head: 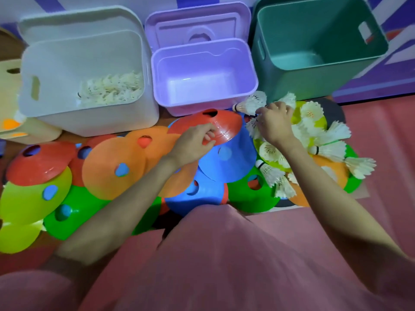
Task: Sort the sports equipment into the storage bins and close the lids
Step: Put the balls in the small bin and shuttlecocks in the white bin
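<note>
Head view: my left hand pinches a red cone over the pile, my right hand grips shuttlecocks. Sorting's midway, I judge; next the cone goes into the empty purple bin, the shuttlecocks into the white bin.

A pale wall with purple stripes runs behind. The floor is pinkish red, with a purple band along its right edge.

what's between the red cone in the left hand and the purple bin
Nothing visible. The left hand has the red disc cone lifted off the pile, just in front of the purple bin. The bin's lid stands open behind it, and the bin looks empty inside.
</note>
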